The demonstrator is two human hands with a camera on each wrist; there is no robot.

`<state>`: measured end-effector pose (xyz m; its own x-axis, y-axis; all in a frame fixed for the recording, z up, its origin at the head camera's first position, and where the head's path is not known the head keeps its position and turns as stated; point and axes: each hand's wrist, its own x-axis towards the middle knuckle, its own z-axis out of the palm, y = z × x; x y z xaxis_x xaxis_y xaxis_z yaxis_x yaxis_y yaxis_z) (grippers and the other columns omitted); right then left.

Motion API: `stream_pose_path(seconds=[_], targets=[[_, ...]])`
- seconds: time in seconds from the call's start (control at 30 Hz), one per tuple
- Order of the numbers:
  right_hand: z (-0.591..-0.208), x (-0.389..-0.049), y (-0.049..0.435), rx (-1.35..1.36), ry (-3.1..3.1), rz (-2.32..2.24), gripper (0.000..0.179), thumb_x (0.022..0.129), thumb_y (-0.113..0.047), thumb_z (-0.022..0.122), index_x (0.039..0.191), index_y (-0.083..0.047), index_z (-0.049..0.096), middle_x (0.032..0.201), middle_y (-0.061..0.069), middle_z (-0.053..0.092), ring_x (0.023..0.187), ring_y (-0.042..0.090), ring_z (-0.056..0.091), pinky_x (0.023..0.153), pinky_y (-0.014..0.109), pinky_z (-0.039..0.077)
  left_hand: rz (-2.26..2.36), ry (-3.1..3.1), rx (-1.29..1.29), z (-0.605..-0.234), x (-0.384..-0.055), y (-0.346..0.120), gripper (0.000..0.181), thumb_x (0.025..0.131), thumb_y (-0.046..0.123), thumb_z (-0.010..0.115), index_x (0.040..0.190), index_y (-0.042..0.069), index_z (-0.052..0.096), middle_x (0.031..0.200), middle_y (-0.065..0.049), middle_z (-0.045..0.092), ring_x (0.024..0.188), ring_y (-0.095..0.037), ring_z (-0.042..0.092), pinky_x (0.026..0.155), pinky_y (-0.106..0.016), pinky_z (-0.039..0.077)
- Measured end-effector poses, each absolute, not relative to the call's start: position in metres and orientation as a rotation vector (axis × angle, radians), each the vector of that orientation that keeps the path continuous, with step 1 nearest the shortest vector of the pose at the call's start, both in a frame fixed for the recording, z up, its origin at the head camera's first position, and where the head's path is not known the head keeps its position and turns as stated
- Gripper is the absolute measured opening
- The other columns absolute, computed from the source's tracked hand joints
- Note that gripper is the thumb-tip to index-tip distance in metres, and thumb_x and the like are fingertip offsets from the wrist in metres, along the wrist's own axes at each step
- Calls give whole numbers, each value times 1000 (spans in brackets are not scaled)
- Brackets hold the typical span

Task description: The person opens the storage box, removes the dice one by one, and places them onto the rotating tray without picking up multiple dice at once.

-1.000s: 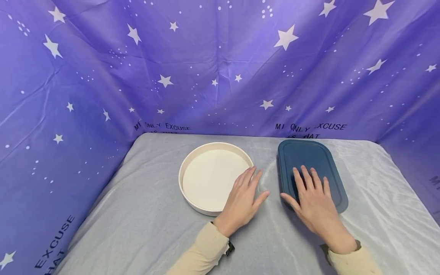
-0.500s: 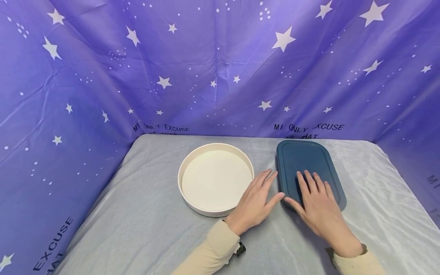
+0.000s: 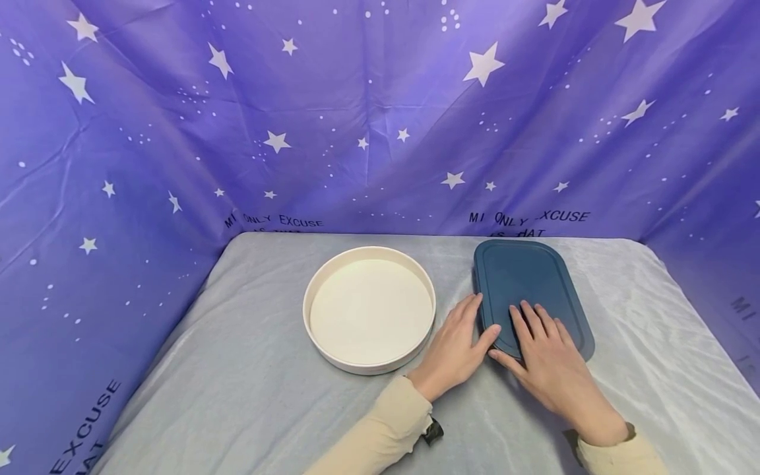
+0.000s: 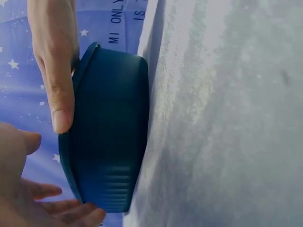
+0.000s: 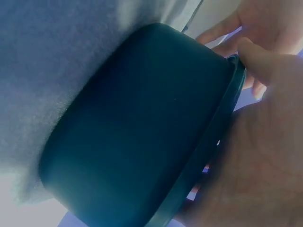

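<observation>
A dark teal rectangular plastic container with rounded corners and a fitted lid sits on the right half of the table, its long axis running from the near edge toward the backdrop and leaning slightly leftward at the far end, lid face up and level. The left wrist view shows its deep, smooth-sided body standing flat on the cloth, with the lid's rim overhanging the wall. The right hand lies flat on the near end of the lid, fingers straight and a little spread, thumb reaching toward the near-left corner; nothing is gripped, it only presses on top. The left hand rests on the cloth just beside the container's left side, fingers extended and close together, their tips against or almost against the lid's edge; whether they truly touch cannot be told from the head view. To the left of the container, apart from it, stands a round cream-coloured shallow tray with a low upright rim. Both sit on a table covered by a pale grey, slightly wrinkled and shiny cloth. Behind and on both sides hangs a purple fabric backdrop printed with white stars, dots and black lettering. Cream sleeves cover both forearms.
</observation>
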<state>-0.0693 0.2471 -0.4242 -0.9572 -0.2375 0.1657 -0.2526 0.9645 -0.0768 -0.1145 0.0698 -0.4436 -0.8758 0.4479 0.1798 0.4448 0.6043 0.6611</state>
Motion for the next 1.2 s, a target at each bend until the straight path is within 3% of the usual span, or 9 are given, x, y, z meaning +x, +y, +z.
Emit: stream_pose_path(seconds=[0.2,0.33,0.47,0.63,0.77,1.2], targets=[[-425,-70,247,368,-2973,120,90,92,-62,57,149,6,36,151,31,36,137,51,34,110,69,32,1268,2718,673,-448,-119,77,67,105,51,39,157,11,27,159,-8,34,145,-18,36,118,-36,39],[-427,-71,247,395,-2930,108,92,86,-58,68,146,6,40,148,31,39,134,51,37,107,70,35,1323,2655,624,-453,-121,79,71,102,53,44,158,14,24,160,-5,33,144,-18,37,116,-38,41],[-429,-72,247,432,-2859,97,90,82,-53,73,142,8,45,143,32,44,129,53,41,101,71,39,1381,2617,603,-455,-123,79,73,101,51,50,158,15,23,158,-4,36,136,-16,47,110,-34,47],[-431,-74,247,455,-2792,79,85,85,-55,69,136,10,51,138,34,49,124,53,47,96,70,44,1502,2531,585,-457,-127,80,74,99,45,56,158,13,23,144,-9,50,120,-12,58,96,-23,54],[-431,-75,248,478,-2750,65,82,87,-56,66,133,10,54,134,34,53,121,53,50,93,69,47,1592,2443,560,-459,-128,81,75,98,41,60,157,12,25,141,-10,51,109,-9,62,85,-14,55],[-428,-77,249,549,-2684,30,76,83,-52,70,124,11,61,126,32,60,115,52,56,87,68,51,1700,2329,523,-460,-129,80,74,97,38,64,156,13,27,140,-9,52,100,-8,66,77,-11,56]])
